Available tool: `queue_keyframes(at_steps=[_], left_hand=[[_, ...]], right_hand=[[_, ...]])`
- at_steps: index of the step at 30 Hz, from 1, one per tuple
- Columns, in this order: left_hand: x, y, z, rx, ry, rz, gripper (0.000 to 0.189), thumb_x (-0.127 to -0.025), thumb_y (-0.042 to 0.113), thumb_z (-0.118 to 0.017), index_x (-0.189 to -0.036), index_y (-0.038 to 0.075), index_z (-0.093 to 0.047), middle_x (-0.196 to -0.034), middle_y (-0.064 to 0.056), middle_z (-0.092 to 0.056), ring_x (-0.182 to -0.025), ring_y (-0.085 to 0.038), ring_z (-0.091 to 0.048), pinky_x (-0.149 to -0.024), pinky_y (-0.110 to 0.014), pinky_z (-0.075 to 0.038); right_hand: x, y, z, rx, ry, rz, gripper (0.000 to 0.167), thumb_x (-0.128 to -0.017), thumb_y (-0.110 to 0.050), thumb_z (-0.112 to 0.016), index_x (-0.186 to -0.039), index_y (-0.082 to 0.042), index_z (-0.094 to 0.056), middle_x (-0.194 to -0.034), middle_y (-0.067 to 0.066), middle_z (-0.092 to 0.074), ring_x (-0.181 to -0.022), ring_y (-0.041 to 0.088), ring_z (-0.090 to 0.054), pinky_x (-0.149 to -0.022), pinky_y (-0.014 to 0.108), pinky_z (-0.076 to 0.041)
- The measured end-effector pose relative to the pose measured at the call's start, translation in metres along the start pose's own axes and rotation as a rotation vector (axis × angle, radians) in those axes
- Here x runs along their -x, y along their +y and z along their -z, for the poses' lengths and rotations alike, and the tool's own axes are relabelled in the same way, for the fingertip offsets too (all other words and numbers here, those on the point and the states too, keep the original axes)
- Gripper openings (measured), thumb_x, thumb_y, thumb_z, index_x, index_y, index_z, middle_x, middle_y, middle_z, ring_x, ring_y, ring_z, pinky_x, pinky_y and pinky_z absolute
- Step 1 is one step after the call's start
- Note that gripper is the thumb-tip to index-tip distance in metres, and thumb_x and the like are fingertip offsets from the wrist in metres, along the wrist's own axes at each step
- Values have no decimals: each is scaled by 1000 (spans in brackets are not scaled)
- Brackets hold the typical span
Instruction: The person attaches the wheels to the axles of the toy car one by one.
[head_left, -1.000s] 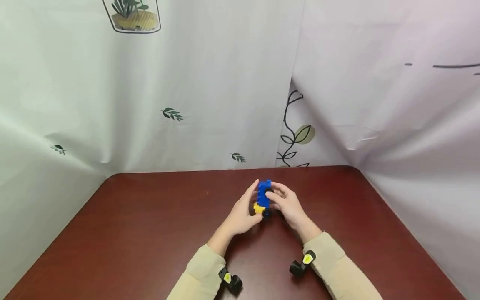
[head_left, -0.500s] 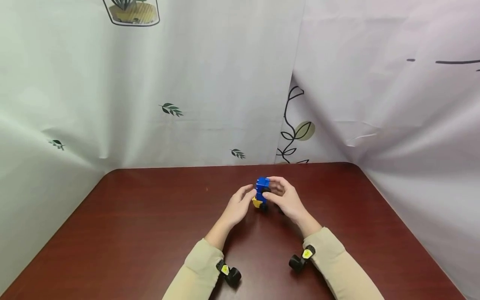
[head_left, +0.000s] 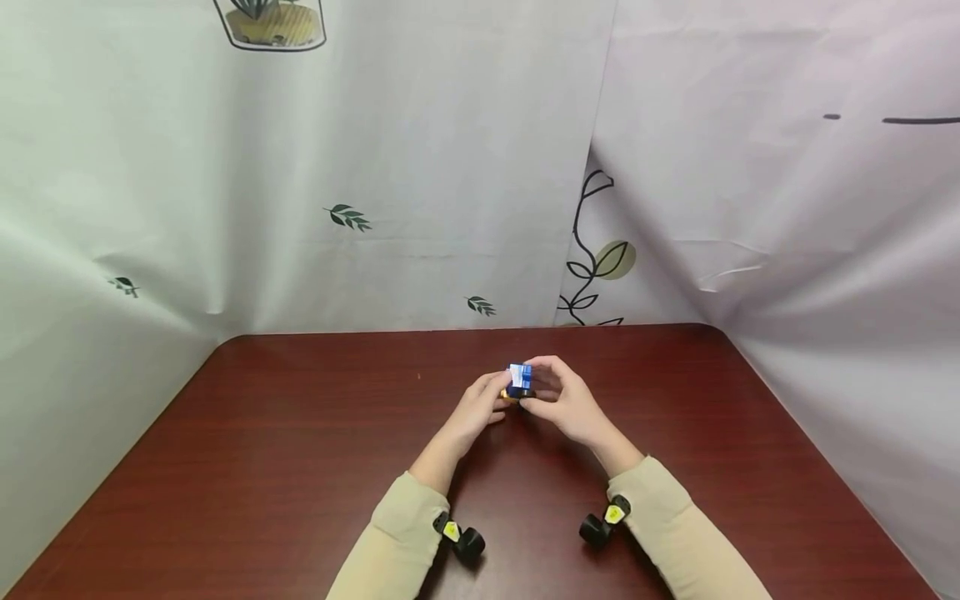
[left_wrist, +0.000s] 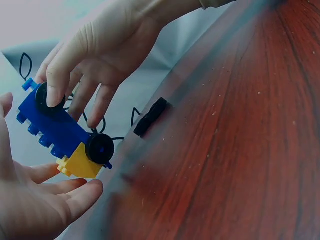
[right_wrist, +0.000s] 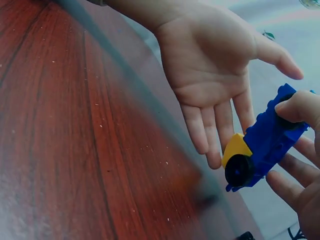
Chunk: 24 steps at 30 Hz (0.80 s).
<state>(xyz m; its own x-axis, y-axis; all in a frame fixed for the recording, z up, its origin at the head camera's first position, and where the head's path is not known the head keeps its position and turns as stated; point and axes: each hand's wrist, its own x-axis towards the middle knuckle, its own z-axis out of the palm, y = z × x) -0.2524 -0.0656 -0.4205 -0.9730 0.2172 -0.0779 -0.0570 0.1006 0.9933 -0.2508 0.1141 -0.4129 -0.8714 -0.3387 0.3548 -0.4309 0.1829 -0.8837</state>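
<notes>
A toy car built from blue bricks (left_wrist: 52,120), with a yellow brick (left_wrist: 82,162) at one end and black wheels (left_wrist: 100,148), is held up over the table. My right hand (head_left: 573,408) holds it, the thumb on one wheel and the fingers behind the body, as the right wrist view shows. My left hand (head_left: 472,412) is beside the yellow end with its palm turned toward the car. Its fingers (right_wrist: 226,120) are nearly straight and right at the yellow brick. In the head view, the car's blue end (head_left: 520,377) faces me, hiding most of its length.
The dark red table (head_left: 300,450) spreads beneath both hands. White cloth (head_left: 420,150) with printed leaves hangs behind and at the sides. A small black piece (left_wrist: 150,117) shows near the table's edge. A black camera (head_left: 468,543) is strapped to each sleeve.
The car has tipped from showing its long side to showing its blue end, and sits slightly lower. My left hand has let go of its ends, while my right hand keeps hold.
</notes>
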Motion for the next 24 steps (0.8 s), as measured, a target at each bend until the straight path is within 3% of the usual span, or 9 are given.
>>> queue_keyframes(at_steps=[6,13,24], left_hand=[[-1,-1,2,97,-7,19,66,-93,46,-50,-137,-2,-39,-126,-21,-52,-103,-27,-61,-95,-45,-49],[-3,-5,2,290,13,34,60,-92,34,-57,-135,-4,-40,-116,-16,-55,-86,-15,-60,-91,-42,-52],[-3,-7,5,342,54,-8,52,-91,21,-60,-133,-3,-44,-115,-14,-55,-81,-12,-60,-85,-35,-54]], right_hand=[[1,-2,-3,-4,-7,10,49,-80,-1,-71,-124,-10,-51,-125,18,-58,-112,32,-60,-90,42,-52],[2,-2,-6,-16,-5,52,51,-80,-1,-72,-127,-4,-52,-125,21,-58,-111,33,-61,-90,41,-52],[1,-5,-10,-24,-5,75,52,-78,9,-69,-127,3,-51,-125,24,-56,-112,40,-59,-91,48,-49]])
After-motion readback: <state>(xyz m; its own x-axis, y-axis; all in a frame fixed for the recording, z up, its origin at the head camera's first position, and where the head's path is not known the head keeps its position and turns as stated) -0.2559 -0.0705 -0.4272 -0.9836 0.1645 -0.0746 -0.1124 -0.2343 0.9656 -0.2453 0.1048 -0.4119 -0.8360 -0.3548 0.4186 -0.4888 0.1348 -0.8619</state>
